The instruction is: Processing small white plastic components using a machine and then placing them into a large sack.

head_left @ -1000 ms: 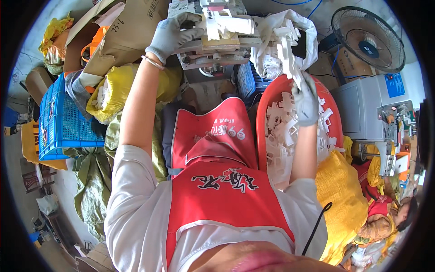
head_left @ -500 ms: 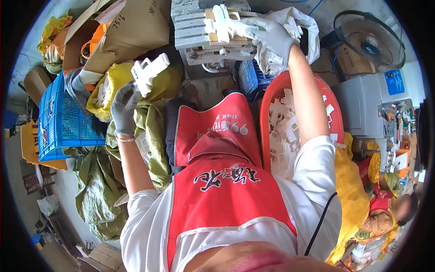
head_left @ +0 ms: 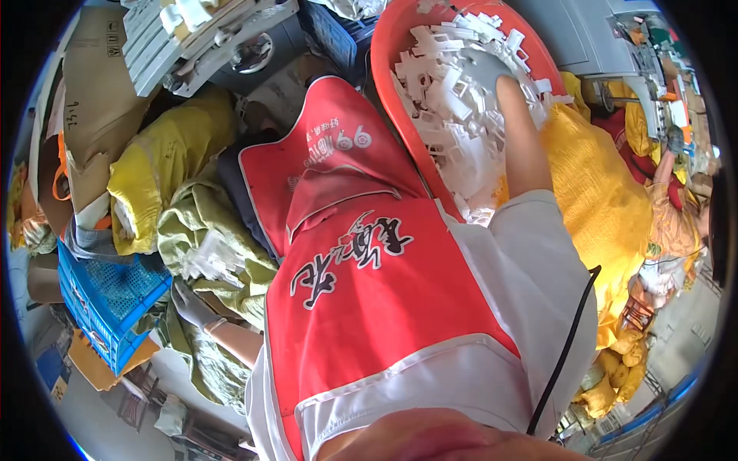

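Reaching into white parts [head_left: 455, 103], right hand [head_left: 490, 71] one o'clock, left hand [head_left: 192, 305] eight; cannot tell either grasp; next likely needs pinch.

Brown cardboard box [head_left: 96, 84] at ten o'clock, blue mesh crate [head_left: 119, 284] near half past eight, orange-yellow sack [head_left: 596, 207] — bulging — at three, yellow bundles [head_left: 619, 373] at four

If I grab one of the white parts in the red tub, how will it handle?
The white parts look like plastic, probably stiff, with crisp edges and rectangular openings. Each is likely light, being small and cut out. One may snag on neighbours, since they lie heaped at many angles in the red tub.
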